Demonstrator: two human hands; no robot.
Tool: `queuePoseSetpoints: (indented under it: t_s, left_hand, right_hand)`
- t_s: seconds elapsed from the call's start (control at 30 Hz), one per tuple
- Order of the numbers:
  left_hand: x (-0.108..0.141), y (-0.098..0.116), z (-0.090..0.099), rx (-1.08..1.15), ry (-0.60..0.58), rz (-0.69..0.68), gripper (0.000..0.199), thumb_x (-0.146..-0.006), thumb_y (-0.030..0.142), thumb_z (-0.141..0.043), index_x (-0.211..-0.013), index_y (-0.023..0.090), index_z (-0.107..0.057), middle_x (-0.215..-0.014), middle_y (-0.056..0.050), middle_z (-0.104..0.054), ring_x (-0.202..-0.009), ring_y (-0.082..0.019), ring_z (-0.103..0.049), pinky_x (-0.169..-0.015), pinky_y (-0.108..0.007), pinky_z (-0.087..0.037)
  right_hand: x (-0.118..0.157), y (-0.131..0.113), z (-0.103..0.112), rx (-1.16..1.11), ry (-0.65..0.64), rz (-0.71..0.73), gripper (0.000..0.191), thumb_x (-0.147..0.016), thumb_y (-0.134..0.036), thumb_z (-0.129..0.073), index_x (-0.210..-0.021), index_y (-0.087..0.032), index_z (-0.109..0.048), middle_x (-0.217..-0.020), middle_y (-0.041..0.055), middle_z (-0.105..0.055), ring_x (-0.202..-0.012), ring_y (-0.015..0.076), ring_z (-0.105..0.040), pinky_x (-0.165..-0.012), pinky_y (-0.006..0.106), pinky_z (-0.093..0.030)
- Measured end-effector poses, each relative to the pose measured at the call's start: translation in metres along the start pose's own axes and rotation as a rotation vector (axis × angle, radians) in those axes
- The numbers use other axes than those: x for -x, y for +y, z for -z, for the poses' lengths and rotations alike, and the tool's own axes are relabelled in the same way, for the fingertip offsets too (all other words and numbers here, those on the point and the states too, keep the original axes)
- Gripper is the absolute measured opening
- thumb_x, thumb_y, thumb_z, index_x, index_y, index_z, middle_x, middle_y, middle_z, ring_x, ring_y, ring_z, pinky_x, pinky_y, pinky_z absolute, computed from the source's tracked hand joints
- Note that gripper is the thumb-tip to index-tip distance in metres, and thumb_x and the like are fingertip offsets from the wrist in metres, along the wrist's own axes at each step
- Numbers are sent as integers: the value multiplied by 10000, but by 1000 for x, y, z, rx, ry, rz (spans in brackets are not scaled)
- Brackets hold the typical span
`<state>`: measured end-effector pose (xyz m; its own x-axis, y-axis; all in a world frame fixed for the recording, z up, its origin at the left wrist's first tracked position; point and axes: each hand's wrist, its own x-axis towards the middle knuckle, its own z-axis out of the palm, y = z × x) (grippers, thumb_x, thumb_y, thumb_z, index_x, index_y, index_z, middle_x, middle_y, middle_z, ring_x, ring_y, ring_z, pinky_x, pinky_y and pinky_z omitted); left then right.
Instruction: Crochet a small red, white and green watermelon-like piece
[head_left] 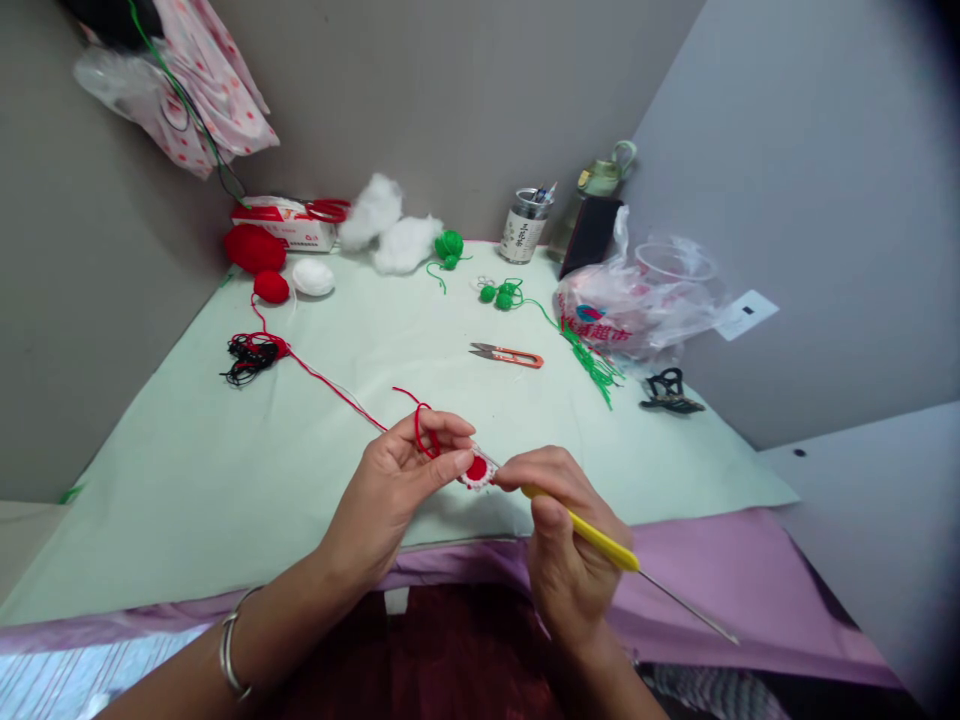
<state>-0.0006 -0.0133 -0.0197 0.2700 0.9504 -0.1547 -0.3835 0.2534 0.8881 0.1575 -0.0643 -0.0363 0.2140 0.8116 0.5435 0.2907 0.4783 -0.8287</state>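
Observation:
Between thumb and fingers, my left hand point(401, 490) pinches a small round crochet piece point(478, 470), red in the middle with a white edge. Red yarn point(425, 425) loops over the left fingers and runs back to the left. My right hand point(574, 545) is wrapped round a crochet hook point(600, 540) with a yellow handle. One metal end reaches the piece at the right fingertips, where its tip is hard to make out; the other end points down to the right.
Orange thread snips point(517, 357) lie beyond the hands. Red yarn balls point(271, 287), a white ball point(313, 278) and black yarn point(251, 358) are at the left. Green yarn point(592, 365), a plastic bag point(630, 310) and a black hair clip point(670, 392) are at the right; a pen can point(523, 230) stands behind.

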Motion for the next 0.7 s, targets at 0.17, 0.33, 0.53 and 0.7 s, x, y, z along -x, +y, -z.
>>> queuePoseSetpoints:
  t_s: [0.17, 0.33, 0.53, 0.7]
  left_hand:
    - [-1, 0, -1, -7, 0, -5, 142, -809, 273, -908, -921, 245, -825, -866, 3, -731, -813, -132, -654, -799, -231, -522]
    - [-1, -2, 0, -23, -2, -32, 126, -823, 267, -898, -924, 262, -821, -877, 9, -737, -841, -131, -665, -810, -217, -523]
    - [-1, -4, 2, -94, 14, -101, 99, -851, 258, -872, -932, 270, -817, -895, 11, -745, -864, -145, -677, -820, -232, -533]
    - [3, -2, 0, -231, 66, -174, 78, -850, 253, -858, -904, 264, -803, -876, 5, -761, -833, -176, -694, -799, -285, -545]
  right_hand:
    - [0, 1, -1, -9, 0, -5, 257, -1078, -379, -566, -1018, -287, -799, -874, 16, -747, -812, 182, -665, -722, 322, -528]
    - [0, 0, 0, -2, -7, 6, 233, -1074, -339, -576, -1015, -283, -795, -872, 17, -748, -808, 185, -661, -725, 323, -524]
    - [-1, 0, 0, 27, -23, 37, 225, -1082, -292, -559, -1041, -279, -780, -887, 8, -747, -816, 170, -659, -730, 304, -520]
    - [-1, -3, 1, 75, -50, 69, 191, -1068, -220, -572, -1051, -267, -756, -907, -1, -754, -838, 156, -669, -754, 292, -521]
